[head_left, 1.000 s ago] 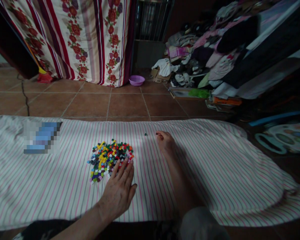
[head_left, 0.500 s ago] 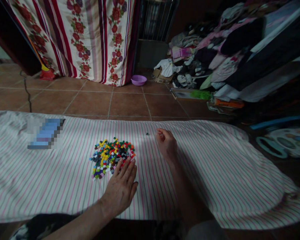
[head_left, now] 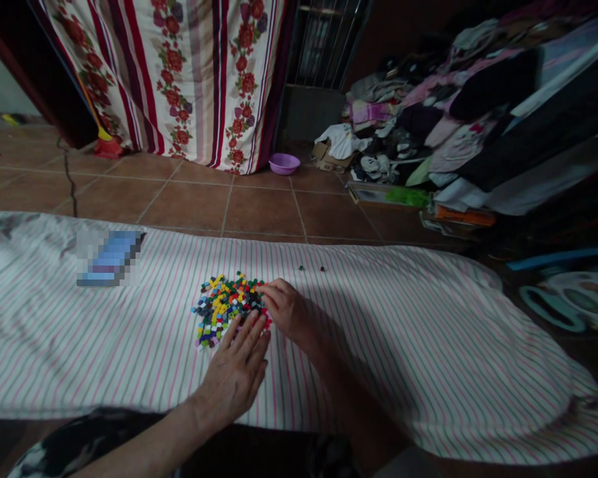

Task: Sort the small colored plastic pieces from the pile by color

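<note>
A heap of small coloured cubes (head_left: 223,304) lies on a pink-and-green striped cloth (head_left: 408,332) spread over the floor. My left hand (head_left: 236,372) lies flat and open on the cloth, fingers stretched, fingertips touching the heap's near edge. My right hand (head_left: 286,309) is at the heap's right edge with its fingers curled in a pinch among the cubes; what they hold is hidden. Two tiny dark pieces (head_left: 311,269) lie apart on the cloth, just beyond the right hand.
A blurred blue object (head_left: 110,257) rests on the cloth at the left. Beyond the cloth are brown floor tiles (head_left: 259,209), a purple bowl (head_left: 284,163), a flowered curtain (head_left: 204,73) and a heap of clothes (head_left: 428,126) at the right.
My right hand has come back left from the spot by the dark pieces to the heap's right edge. A second dark piece now lies there. My left hand stayed flat.
</note>
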Demonstrator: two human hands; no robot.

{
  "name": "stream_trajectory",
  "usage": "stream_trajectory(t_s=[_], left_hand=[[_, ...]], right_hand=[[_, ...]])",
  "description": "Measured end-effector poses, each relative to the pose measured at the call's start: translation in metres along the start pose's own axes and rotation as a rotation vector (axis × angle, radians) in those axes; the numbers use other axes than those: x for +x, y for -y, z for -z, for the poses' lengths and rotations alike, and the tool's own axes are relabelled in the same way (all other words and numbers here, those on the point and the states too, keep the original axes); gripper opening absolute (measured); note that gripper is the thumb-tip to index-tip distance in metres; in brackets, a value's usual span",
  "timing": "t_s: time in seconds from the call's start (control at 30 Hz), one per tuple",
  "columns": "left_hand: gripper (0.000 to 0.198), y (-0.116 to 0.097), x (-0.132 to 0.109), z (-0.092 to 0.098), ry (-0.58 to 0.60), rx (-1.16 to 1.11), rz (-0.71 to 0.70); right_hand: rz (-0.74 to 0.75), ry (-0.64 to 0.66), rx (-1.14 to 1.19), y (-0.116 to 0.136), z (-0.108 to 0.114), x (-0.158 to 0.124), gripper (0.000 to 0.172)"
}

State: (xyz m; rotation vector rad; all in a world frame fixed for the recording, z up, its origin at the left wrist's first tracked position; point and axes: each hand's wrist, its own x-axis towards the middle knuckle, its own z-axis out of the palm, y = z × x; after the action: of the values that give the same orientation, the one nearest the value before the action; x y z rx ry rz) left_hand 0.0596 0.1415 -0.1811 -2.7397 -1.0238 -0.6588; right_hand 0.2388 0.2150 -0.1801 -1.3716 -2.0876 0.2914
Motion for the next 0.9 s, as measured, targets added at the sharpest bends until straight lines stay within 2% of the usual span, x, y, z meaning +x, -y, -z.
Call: stream_trajectory(t_s=[0.2,0.3,0.43,0.6,0.73,0.9], left_hand=[[0.038,0.015,-0.016,0.012,-0.077,0.036,0.096],[0.041,0.026,-0.019,0.014,-0.073,0.061,0.167],[0.05,0.044,-0.021,0.012,-0.045,0.1,0.25],[0.054,0.063,-0.018,0.004,-0.091,0.129,0.31],[0.052,0.063,-0.01,-0.001,-0.084,0.113,0.31],[0.049,0.046,0.002,-0.005,-0.052,0.098,0.274]], right_hand=[[-0.015,0.047,-0.048,0.007,-0.007,0.002,0.025],[-0.012,0.046,-0.043,0.01,-0.007,0.003,0.021],[-0.001,0.033,-0.006,0.012,-0.006,0.004,0.018],[0.038,0.048,0.035,0.013,-0.004,0.005,0.018],[0.029,0.052,0.053,0.013,-0.004,0.007,0.017],[0.027,0.058,0.054,0.012,-0.005,0.006,0.022]])
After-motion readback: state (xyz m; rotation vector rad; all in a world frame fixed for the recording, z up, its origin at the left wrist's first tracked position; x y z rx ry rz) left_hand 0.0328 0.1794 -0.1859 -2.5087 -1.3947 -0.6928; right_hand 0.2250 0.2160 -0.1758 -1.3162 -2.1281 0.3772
